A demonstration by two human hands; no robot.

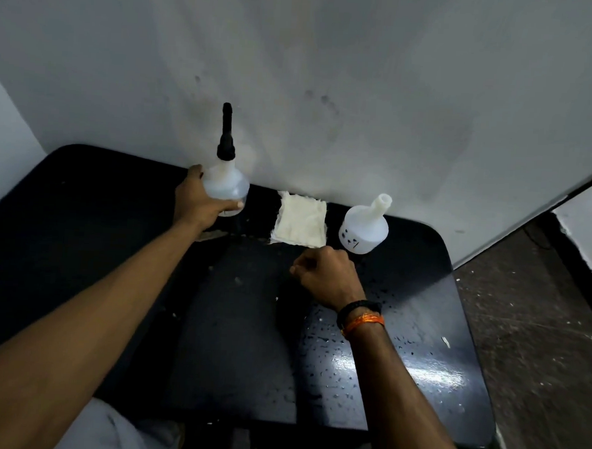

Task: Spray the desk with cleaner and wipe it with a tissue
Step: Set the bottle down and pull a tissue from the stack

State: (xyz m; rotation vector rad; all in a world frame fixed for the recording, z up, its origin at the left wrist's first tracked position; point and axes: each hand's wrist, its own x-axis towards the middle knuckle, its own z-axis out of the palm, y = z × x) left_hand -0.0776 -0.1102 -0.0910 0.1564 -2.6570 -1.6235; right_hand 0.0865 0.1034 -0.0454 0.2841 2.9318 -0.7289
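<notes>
Soft white tissue (300,223) looks light and floppy; pinch its near edge. Left hand (199,202) grips the bottle (225,186); right hand (326,274) fisted, empty.

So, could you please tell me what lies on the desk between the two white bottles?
In the head view, a folded white tissue lies flat between the black-nozzled bottle in the left hand and the open-necked bottle, touching neither.

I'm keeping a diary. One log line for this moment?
left hand: holds bottle | right hand: fisted, near tissue | desk: wet droplets
</notes>
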